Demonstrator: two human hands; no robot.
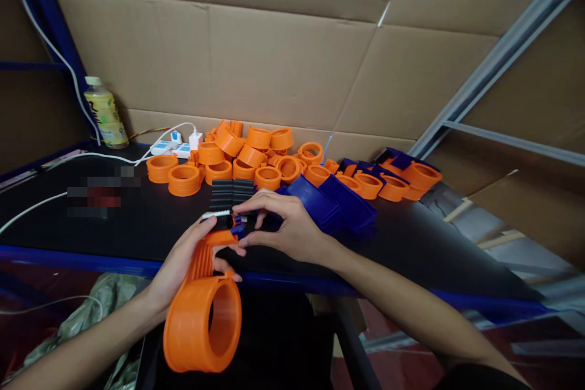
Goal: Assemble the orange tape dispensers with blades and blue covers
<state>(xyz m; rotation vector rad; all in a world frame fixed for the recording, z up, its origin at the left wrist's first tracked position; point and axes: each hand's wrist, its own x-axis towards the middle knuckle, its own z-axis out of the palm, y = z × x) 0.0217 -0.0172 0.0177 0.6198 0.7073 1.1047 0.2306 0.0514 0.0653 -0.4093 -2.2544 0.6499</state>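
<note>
An orange tape dispenser (202, 323) with a round open hub and a ribbed handle is in my left hand (176, 262), whose fingers wrap around the handle. At its upper end sit a small blue part (237, 230), a black roller-like piece and a white serrated strip (217, 214). My left thumb rests by that strip. My right hand (287, 222) closes on the dispenser's head from the right, its index fingertip at the end of the strip and its thumb below the blue part. Black ribbed pieces (233, 191) lie on the table just beyond the hands.
Orange dispenser bodies (269, 178) are heaped along the cardboard wall (292, 73). Blue plastic parts (338, 202) lie right of the hands on the black table (411, 244). A power strip (171, 149) with white cables and a yellow-labelled bottle (105, 116) stand at back left.
</note>
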